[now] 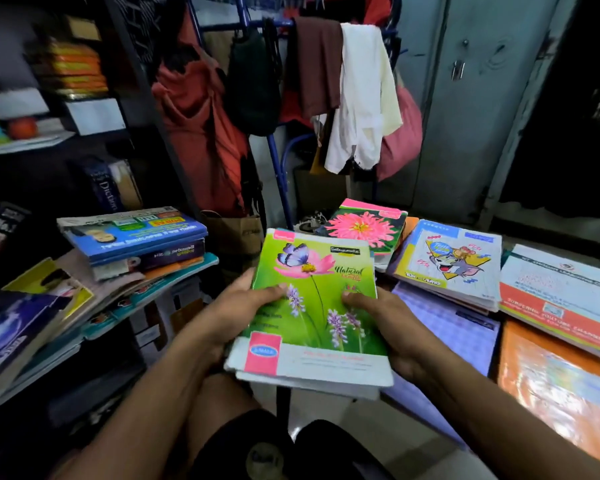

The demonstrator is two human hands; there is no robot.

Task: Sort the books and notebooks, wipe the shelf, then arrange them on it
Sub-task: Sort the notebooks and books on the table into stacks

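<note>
Between both hands, at the middle of the view: a small stack of notebooks (312,306), topmost cover green with a butterfly and pink flower. Left hand (238,306) curled round the stack's left edge, thumb lying across the cover, other fingers hidden beneath. Right hand (392,327) clamped on the right edge likewise, thumb on top, fingers tucked under. Stack tilted, near end lower, held clear above the knees.

Just beyond the stack, a notebook with a pink dahlia cover (364,228), partly hidden behind the green one. Right of that, a cartoon cat-and-mouse notebook (454,261) lying atop a lilac checked one (444,327). Farther right, an orange-and-white booklet (561,292) overlapping an orange book (551,379).

To the left, a pile of blue-covered books (136,233) resting on a slanted heap of magazines and books (49,306) on the dark shelf (142,109). Behind the pile, an upright dictionary (104,188). On upper shelf levels, orange packets (73,67) and a red ball (21,128).

Behind everything, clothes (357,91) draped over a blue rack, with a grey metal cupboard (475,98) to the right.
</note>
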